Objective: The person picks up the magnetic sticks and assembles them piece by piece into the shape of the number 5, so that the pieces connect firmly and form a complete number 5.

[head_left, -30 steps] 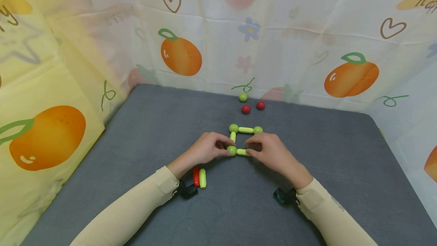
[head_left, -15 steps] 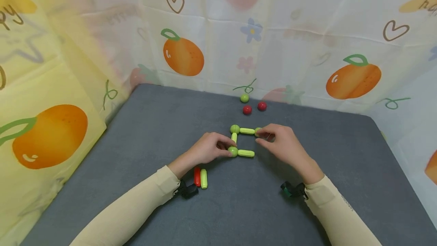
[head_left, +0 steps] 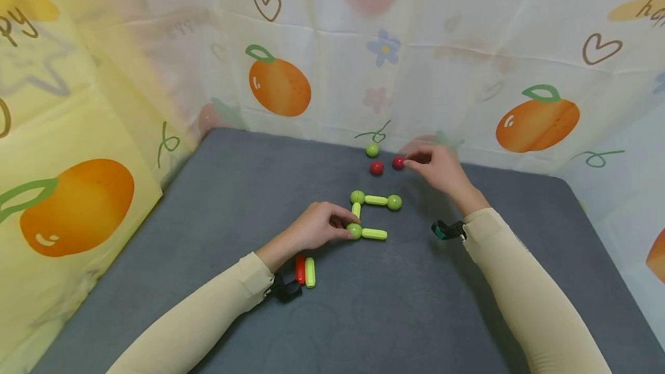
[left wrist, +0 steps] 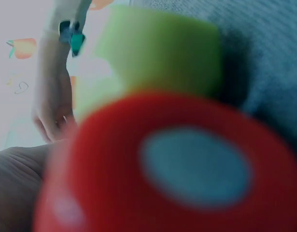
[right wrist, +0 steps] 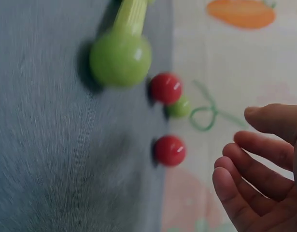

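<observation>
In the head view my left hand [head_left: 318,226] pinches a green ball [head_left: 355,232] at the near corner of a three-sided frame. Two yellow-green rods, a near rod [head_left: 374,234] and a far rod [head_left: 376,200], extend right from its corners. The far rod ends in a green ball [head_left: 395,202]. Part of the side rod [head_left: 356,209] is covered by my left fingers. At the back, my right hand [head_left: 443,173] reaches over the table beside a red ball [head_left: 398,163]. The right wrist view shows its fingers [right wrist: 266,145] relaxed and apart from that ball [right wrist: 170,151].
Another red ball [head_left: 376,168] and a loose green ball [head_left: 372,150] sit near the table's back edge, before a printed cloth [head_left: 332,74]. A red rod [head_left: 300,270] and a yellow-green rod [head_left: 310,273] lie side by side by my left wrist.
My right hand has left the near rod, passed the far green ball and moved back to the red balls. The left hand has stayed at the corner ball.
</observation>
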Action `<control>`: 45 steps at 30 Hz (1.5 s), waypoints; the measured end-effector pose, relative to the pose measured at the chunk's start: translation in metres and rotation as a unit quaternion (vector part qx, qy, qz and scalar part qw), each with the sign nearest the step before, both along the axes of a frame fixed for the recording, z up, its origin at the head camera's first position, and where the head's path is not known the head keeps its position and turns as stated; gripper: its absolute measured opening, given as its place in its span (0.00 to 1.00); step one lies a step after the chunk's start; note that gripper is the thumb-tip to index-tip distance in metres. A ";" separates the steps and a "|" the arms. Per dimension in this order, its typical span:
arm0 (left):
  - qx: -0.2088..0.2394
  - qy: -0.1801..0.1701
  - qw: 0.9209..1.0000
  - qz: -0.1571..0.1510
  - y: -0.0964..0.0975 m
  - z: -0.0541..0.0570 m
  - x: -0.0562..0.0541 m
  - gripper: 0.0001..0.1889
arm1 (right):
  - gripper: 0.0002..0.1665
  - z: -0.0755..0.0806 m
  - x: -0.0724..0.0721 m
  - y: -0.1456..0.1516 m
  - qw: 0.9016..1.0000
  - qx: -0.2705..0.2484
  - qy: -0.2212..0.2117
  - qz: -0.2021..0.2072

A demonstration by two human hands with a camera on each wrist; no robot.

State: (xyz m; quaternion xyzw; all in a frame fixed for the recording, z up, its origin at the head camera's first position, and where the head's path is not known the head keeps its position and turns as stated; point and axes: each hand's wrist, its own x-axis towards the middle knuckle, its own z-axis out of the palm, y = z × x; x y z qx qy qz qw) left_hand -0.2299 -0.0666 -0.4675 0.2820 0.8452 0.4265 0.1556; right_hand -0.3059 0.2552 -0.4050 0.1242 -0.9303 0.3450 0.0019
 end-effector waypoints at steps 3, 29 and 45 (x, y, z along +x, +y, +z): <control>-0.001 0.000 1.000 0.001 -0.001 0.000 -0.001 0.15 | 0.15 -0.007 -0.017 0.003 1.000 0.002 0.006 -0.006; -0.007 -0.014 1.000 0.008 -0.001 0.000 0.001 0.15 | 0.16 -0.046 -0.052 -0.006 0.998 0.044 0.001 -0.042; -0.006 -0.006 1.000 0.005 -0.001 -0.001 0.001 0.14 | 0.19 -0.048 -0.044 -0.001 0.999 0.041 -0.014 -0.018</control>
